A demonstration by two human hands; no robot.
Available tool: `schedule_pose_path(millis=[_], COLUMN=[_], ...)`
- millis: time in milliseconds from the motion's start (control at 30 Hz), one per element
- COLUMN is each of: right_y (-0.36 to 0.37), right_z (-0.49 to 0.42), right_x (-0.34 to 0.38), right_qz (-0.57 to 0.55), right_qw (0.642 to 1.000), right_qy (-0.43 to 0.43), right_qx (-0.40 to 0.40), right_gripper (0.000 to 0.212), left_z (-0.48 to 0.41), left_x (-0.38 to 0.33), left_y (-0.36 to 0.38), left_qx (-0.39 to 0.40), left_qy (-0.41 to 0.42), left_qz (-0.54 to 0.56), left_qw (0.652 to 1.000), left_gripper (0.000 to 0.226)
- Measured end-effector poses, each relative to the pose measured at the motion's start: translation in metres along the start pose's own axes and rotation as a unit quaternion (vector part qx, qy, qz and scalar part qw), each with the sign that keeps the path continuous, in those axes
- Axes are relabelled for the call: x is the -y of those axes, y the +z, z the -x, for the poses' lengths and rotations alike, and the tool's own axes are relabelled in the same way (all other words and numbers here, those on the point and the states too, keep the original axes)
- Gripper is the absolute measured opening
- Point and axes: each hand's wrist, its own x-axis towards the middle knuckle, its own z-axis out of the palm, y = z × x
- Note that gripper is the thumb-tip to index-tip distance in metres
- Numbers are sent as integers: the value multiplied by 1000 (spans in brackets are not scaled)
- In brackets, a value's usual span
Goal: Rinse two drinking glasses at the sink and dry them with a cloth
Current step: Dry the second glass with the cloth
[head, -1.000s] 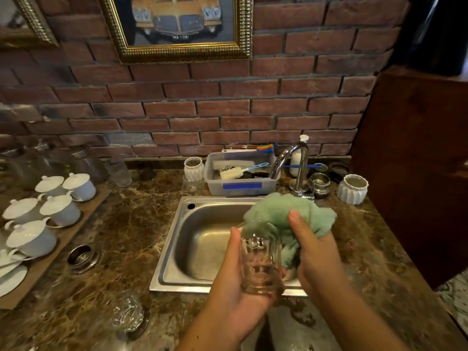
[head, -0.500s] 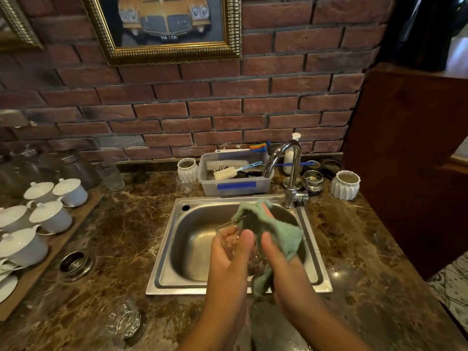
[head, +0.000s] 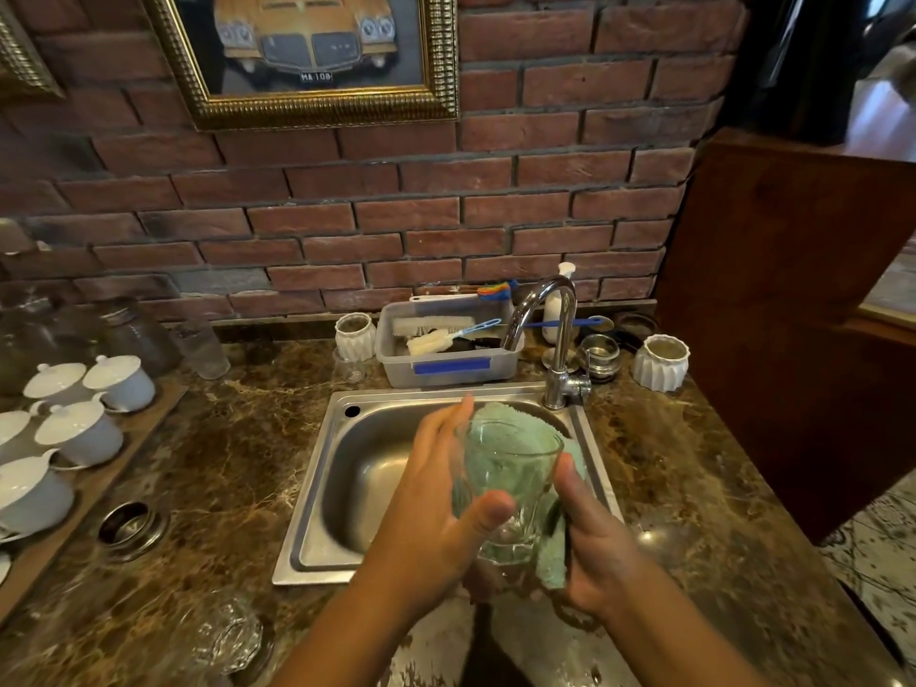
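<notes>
Pale mint-green cloth (head: 515, 428) at lower centre, clear glass (head: 500, 488) over it, brown gold-veined marble counter (head: 223, 458), silver steel sink (head: 347, 488), red-brown brick wall (head: 495, 215), white lidded cups (head: 79, 428) at left, grey tub (head: 446, 359) with blue tape.

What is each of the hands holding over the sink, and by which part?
The left hand grips the drinking glass around its side wall. The right hand presses the green cloth against the glass's far side.
</notes>
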Motion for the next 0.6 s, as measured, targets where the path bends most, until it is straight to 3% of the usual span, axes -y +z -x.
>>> schedule_pose_path(millis=[133,233,300,367,433,500,567,600], right_y=[1,0,2,3,0,-5,-6,-7], right_z=[2,0,1,5,9,11,13,15], right_x=[15,27,36,44,46,42,37,36], right_qz=[96,216,290,321,275,126,6,-24], right_qw=[995,974,953,944,958,984,981,982], right_qy=[-11,-61,-88,-72,-32,32,56,59], right_qx=[30,-1,2,34,68,122,186,179], right_gripper=[77,67,50,48,54,55,48,48], left_z=[1,-3,-7,-8,-9,-11,-13,-15], left_x=[-6,-16,-29,-41,-48,-51,-52,-52], left_y=[2,-11,-17,-20,-21,-23,-26,-28], left_qx=[-18,-48,28,125,164,166,177,188], left_qy=[0,93,113,84,87,112,125,125], left_qz=[-9,-178,-213,-145,-85,-64,-57,-59], left_qw=[1000,979,970,978,979,978,975,972], left_gripper=[91,56,32,15,7,7,9,9])
